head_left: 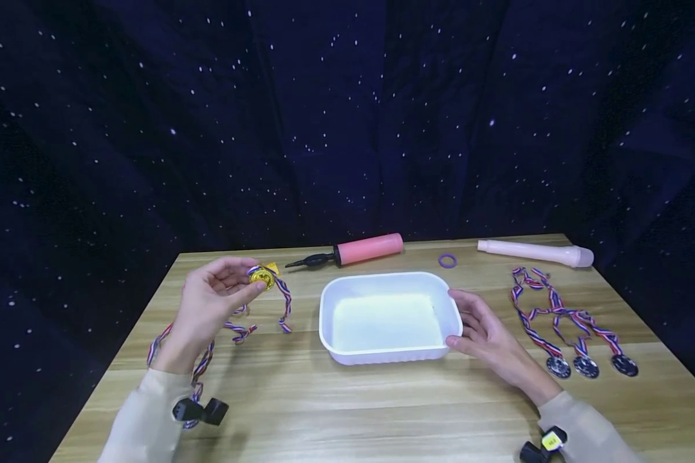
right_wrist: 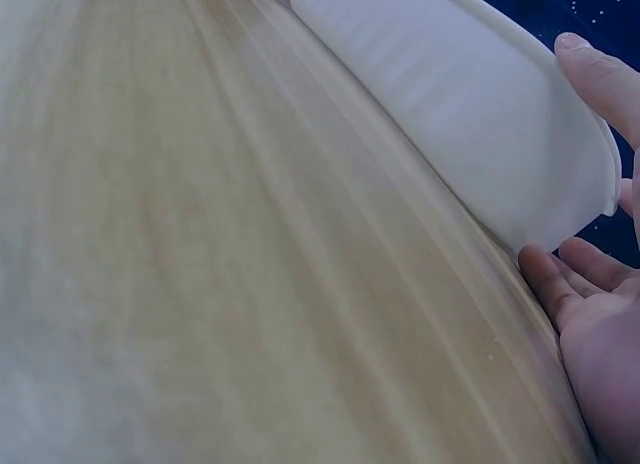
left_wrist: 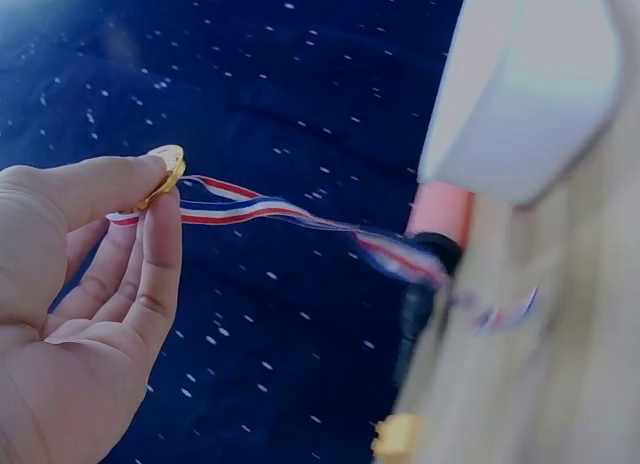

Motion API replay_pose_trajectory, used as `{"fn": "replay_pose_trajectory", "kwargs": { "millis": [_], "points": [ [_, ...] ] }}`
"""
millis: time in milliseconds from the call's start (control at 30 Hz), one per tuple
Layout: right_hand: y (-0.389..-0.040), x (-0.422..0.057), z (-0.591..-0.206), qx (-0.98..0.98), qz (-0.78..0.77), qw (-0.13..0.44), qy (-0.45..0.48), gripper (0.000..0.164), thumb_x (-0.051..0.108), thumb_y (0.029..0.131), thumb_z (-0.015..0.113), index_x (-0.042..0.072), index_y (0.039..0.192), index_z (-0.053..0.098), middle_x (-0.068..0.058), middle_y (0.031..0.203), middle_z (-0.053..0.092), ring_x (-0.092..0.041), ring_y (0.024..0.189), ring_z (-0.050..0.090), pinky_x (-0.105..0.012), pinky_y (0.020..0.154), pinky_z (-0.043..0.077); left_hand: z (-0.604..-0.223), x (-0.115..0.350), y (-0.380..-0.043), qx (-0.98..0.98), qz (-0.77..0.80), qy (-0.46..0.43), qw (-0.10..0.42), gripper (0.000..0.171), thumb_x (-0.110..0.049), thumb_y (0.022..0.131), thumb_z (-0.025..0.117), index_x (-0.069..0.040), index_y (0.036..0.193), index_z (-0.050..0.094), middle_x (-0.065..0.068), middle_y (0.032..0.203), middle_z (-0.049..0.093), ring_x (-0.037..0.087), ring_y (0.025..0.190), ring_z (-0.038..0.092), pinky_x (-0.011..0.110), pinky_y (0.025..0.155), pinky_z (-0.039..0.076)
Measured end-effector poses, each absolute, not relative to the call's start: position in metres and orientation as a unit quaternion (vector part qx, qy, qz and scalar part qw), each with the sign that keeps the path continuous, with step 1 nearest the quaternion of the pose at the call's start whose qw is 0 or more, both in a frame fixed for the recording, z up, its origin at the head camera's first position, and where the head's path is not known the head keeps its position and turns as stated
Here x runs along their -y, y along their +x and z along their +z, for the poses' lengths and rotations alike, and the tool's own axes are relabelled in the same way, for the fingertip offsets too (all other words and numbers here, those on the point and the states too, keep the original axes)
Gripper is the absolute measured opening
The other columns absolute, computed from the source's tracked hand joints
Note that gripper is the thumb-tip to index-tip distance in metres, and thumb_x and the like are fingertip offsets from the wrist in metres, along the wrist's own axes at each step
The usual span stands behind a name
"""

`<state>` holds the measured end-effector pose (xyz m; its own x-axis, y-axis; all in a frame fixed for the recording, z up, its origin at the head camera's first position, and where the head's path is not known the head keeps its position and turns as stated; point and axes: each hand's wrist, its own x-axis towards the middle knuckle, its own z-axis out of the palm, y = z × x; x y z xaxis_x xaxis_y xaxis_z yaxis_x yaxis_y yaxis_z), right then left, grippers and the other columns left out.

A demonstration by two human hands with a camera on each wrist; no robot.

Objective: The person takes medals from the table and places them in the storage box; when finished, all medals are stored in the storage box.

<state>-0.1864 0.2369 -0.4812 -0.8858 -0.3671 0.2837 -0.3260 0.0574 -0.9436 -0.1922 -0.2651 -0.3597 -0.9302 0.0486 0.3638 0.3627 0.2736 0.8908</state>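
Between thumb and fingers, my left hand (head_left: 205, 305) pinches a gold medal (head_left: 262, 278), raised above the table's left side. Its red, white and blue ribbon (left_wrist: 235, 212) trails down toward the table. My right hand (head_left: 489, 341) holds the right end of a white plastic basin (head_left: 382, 352), thumb on the rim and fingers along the outer wall. Nothing lies inside the basin. More striped ribbons (head_left: 204, 361) lie under my left arm, partly hidden by it.
Behind the basin lie a pink hand pump (head_left: 370, 249) with a black nozzle, a purple ring (head_left: 447, 260) and a pale pink tube (head_left: 533, 253). Three silver medals (head_left: 586, 366) with tangled ribbons lie at the right. A small yellow piece (left_wrist: 398, 436) sits near the far left edge.
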Motion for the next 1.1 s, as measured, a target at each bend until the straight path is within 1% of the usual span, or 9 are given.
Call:
{"fn": "replay_pose_trajectory", "kwargs": {
  "millis": [133,233,500,733,767,833,900,1000,1100],
  "points": [
    [-0.186,-0.237,-0.481,-0.731,-0.640,0.014,-0.236,0.079,-0.003,0.101,0.076,0.001,0.168,0.034,-0.030,0.163,0.044,-0.008,0.141,0.059,-0.023,0.115,0.053,-0.339,0.258,-0.203,0.782,-0.585,-0.149,0.153,0.041,0.001,0.092,0.090,-0.001,0.131,0.076,0.005,0.114,0.080,0.013,0.102,0.078,0.022,0.093,0.064],
    [-0.186,-0.237,-0.481,-0.734,-0.639,0.015,-0.231,0.080,-0.003,0.101,0.076,0.003,0.169,0.035,-0.029,0.163,0.045,-0.008,0.141,0.059,-0.023,0.115,0.054,-0.325,0.250,-0.210,0.776,-0.588,-0.160,0.161,0.041,0.000,0.093,0.090,-0.002,0.131,0.076,0.007,0.116,0.079,0.016,0.104,0.077,0.023,0.095,0.064],
    [-0.187,-0.237,-0.481,-0.734,-0.639,0.014,-0.230,0.081,-0.003,0.100,0.078,0.003,0.168,0.036,-0.029,0.163,0.046,-0.010,0.140,0.060,-0.024,0.114,0.054,-0.301,0.217,-0.227,0.727,-0.630,-0.219,0.160,0.041,0.006,0.091,0.089,0.004,0.129,0.076,0.008,0.110,0.079,0.017,0.100,0.077,0.027,0.095,0.066],
    [-0.187,-0.238,-0.481,-0.734,-0.639,0.021,-0.228,0.081,-0.001,0.101,0.077,0.004,0.169,0.034,-0.027,0.163,0.046,-0.009,0.140,0.060,-0.023,0.114,0.054,-0.292,0.182,-0.237,0.689,-0.665,-0.254,0.138,0.041,0.012,0.088,0.088,0.002,0.126,0.078,0.008,0.104,0.078,0.018,0.096,0.077,0.031,0.092,0.068],
    [-0.186,-0.238,-0.481,-0.734,-0.639,0.022,-0.228,0.081,-0.001,0.101,0.078,0.004,0.169,0.034,-0.026,0.163,0.046,-0.008,0.140,0.060,-0.023,0.114,0.054,-0.293,0.177,-0.238,0.688,-0.665,-0.256,0.135,0.040,0.013,0.087,0.088,0.001,0.125,0.078,0.008,0.103,0.079,0.018,0.095,0.077,0.031,0.092,0.068],
    [-0.187,-0.238,-0.482,-0.735,-0.638,0.022,-0.228,0.081,-0.001,0.101,0.078,0.004,0.169,0.034,-0.026,0.163,0.046,-0.010,0.141,0.059,-0.023,0.114,0.054,-0.293,0.166,-0.241,0.688,-0.665,-0.260,0.131,0.041,0.013,0.087,0.088,0.004,0.126,0.077,0.007,0.102,0.079,0.018,0.093,0.076,0.030,0.091,0.067],
    [-0.187,-0.238,-0.482,-0.735,-0.638,0.022,-0.228,0.081,0.000,0.101,0.078,0.004,0.169,0.034,-0.027,0.163,0.046,-0.011,0.141,0.059,-0.023,0.114,0.054,-0.294,0.155,-0.243,0.690,-0.662,-0.263,0.126,0.041,0.014,0.087,0.088,0.004,0.125,0.077,0.007,0.102,0.079,0.019,0.092,0.076,0.030,0.091,0.067],
    [-0.187,-0.238,-0.482,-0.735,-0.638,0.022,-0.228,0.081,0.000,0.101,0.078,0.005,0.169,0.034,-0.026,0.164,0.046,-0.012,0.141,0.059,-0.023,0.114,0.054,-0.296,0.138,-0.246,0.686,-0.665,-0.273,0.112,0.042,0.014,0.087,0.087,0.006,0.126,0.076,0.007,0.101,0.078,0.020,0.091,0.074,0.029,0.089,0.067],
    [-0.187,-0.237,-0.482,-0.734,-0.640,0.019,-0.229,0.080,0.000,0.101,0.078,0.005,0.169,0.035,-0.026,0.165,0.045,-0.010,0.140,0.060,-0.023,0.114,0.054,-0.298,0.121,-0.248,0.681,-0.668,-0.284,0.094,0.041,0.014,0.087,0.087,0.003,0.126,0.077,0.006,0.099,0.075,0.021,0.090,0.073,0.029,0.088,0.067]
  ]
}}
